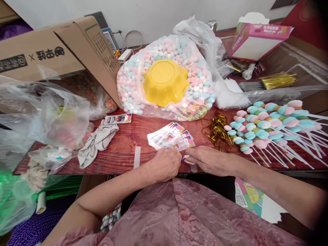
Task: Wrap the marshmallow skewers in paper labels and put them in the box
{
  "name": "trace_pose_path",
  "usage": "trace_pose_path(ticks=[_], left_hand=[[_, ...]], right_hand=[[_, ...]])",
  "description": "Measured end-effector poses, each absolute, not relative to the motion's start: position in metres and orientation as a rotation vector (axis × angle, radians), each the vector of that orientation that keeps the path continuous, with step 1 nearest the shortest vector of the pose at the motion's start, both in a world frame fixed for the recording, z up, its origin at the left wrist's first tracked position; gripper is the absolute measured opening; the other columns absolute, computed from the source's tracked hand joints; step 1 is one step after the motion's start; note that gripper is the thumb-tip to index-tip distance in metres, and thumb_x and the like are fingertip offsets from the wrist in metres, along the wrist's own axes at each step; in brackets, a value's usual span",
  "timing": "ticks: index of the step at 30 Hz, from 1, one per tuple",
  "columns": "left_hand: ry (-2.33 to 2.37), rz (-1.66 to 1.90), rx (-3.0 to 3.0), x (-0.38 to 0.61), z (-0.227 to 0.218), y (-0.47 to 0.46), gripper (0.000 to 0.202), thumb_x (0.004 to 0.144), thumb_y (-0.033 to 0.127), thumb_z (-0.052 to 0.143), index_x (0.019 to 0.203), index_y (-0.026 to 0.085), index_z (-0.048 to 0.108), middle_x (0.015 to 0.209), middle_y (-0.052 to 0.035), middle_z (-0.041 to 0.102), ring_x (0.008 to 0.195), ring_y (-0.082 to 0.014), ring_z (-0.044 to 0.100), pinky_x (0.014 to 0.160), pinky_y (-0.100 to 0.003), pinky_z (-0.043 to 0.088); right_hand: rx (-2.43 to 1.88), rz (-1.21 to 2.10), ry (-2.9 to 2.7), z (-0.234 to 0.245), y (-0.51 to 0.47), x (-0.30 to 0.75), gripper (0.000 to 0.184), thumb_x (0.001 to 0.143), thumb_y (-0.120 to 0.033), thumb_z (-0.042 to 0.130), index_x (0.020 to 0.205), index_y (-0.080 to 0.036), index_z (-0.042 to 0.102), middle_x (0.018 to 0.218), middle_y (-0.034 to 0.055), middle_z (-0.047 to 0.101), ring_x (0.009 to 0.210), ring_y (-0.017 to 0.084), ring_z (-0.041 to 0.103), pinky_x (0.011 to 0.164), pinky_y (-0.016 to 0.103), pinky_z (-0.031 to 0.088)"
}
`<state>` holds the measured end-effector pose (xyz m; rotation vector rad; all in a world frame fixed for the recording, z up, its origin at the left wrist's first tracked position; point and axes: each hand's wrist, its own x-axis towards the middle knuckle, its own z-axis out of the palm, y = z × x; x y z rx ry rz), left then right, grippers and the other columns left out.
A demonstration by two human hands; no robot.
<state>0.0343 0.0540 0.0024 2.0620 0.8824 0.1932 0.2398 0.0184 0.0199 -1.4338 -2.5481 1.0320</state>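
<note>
My left hand (165, 164) and my right hand (207, 160) meet at the table's front edge, fingers curled together. Between their fingertips they pinch a small printed label sticker (185, 157). Just beyond them lies a fanned stack of the same printed labels (170, 136) on the red wooden table (128, 143). To the right lie several marshmallow skewers (266, 124) in pink, blue and green, with white sticks pointing right. A tangle of gold twist ties (216, 131) sits between the labels and the skewers.
A large clear bag of pastel marshmallows (197, 82) holds a yellow bowl (164, 80) at the back centre. A cardboard box (51, 51) and plastic bags (46, 112) crowd the left. A grey glove (98, 140), a pink box (256, 37) and more gold ties (278, 81) lie around.
</note>
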Motion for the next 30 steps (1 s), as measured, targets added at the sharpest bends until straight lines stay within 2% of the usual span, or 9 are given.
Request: trace_pose_path(ticks=[3,7,10,13,18,21,26,28,30], left_hand=[[0.898,0.212,2.245,0.036,0.004,0.051,0.007,0.078,0.017,0.051,0.082,0.018,0.057,0.089,-0.0148,0.063,0.086,-0.0286,0.058,0.084,-0.04,0.042],[0.735,0.181,2.172,0.033,0.015,0.056,0.015,0.084,0.018,0.047,0.079,0.018,0.061,0.071,-0.0045,0.061,0.064,-0.0171,0.052,0.064,-0.027,0.037],[0.66,0.073,2.055,0.03,0.019,0.065,0.027,0.089,0.028,0.048,0.066,0.017,0.057,0.06,0.0002,0.053,0.056,-0.0122,0.046,0.056,-0.024,0.031],[0.602,-0.084,1.811,0.028,0.014,0.076,0.037,0.09,0.044,0.049,0.066,0.017,0.056,0.059,0.0014,0.053,0.052,-0.0106,0.047,0.051,-0.022,0.033],[0.53,-0.309,1.266,0.028,0.0,0.087,0.047,0.077,0.062,0.062,0.067,0.016,0.059,0.056,0.0002,0.056,0.04,-0.0079,0.045,0.04,-0.021,0.031],[0.495,-0.324,1.111,0.029,0.0,0.082,0.044,0.069,0.057,0.073,0.069,0.015,0.06,0.053,0.003,0.052,0.037,-0.0045,0.036,0.036,-0.019,0.02],[0.569,-0.21,1.126,0.033,0.002,0.071,0.037,0.068,0.044,0.074,0.06,0.016,0.051,0.046,0.0085,0.038,0.037,-0.0021,0.024,0.037,-0.02,0.01],[0.638,-0.133,1.083,0.032,0.001,0.071,0.03,0.068,0.037,0.07,0.061,0.017,0.048,0.044,0.0089,0.039,0.036,-0.0022,0.023,0.036,-0.02,0.01],[0.681,-0.059,0.946,0.03,0.0,0.072,0.021,0.067,0.03,0.065,0.065,0.018,0.048,0.044,0.0093,0.04,0.034,-0.0023,0.02,0.035,-0.019,0.009]], right_hand=[[-1.486,1.038,-2.496,0.018,0.027,0.238,0.022,0.098,-0.028,0.042,0.093,-0.017,0.06,0.082,0.0057,0.067,0.072,0.016,0.06,0.061,0.026,0.034],[-1.54,0.972,-2.507,0.014,0.025,0.235,0.017,0.095,-0.023,0.044,0.099,-0.018,0.06,0.086,0.0067,0.069,0.074,0.017,0.062,0.06,0.026,0.032],[-1.508,0.834,-2.6,0.014,0.018,0.23,0.015,0.091,-0.018,0.045,0.097,-0.018,0.059,0.083,0.0053,0.069,0.071,0.017,0.061,0.059,0.027,0.028],[-1.435,0.627,-2.74,0.018,0.013,0.225,0.016,0.083,-0.011,0.049,0.094,-0.017,0.058,0.08,0.0045,0.068,0.065,0.016,0.059,0.056,0.029,0.023],[-1.282,0.529,-2.878,0.028,0.009,0.223,0.014,0.082,-0.013,0.051,0.094,-0.016,0.059,0.076,0.004,0.067,0.06,0.015,0.055,0.054,0.031,0.019],[-1.196,0.574,-2.877,0.034,0.008,0.227,0.009,0.087,-0.018,0.05,0.09,-0.018,0.059,0.072,0.0024,0.065,0.058,0.015,0.051,0.055,0.03,0.02],[-1.2,0.579,-2.87,0.038,0.012,0.232,0.013,0.093,-0.022,0.047,0.088,-0.019,0.058,0.073,0.001,0.063,0.061,0.014,0.05,0.057,0.029,0.025],[-1.235,0.389,-2.856,0.04,0.014,0.232,0.013,0.091,-0.022,0.049,0.099,-0.019,0.06,0.086,0.0045,0.066,0.074,0.016,0.056,0.064,0.03,0.03],[-1.22,0.098,-2.815,0.039,0.013,0.232,0.028,0.089,-0.021,0.052,0.117,-0.019,0.056,0.11,0.0097,0.065,0.098,0.023,0.056,0.077,0.035,0.035]])
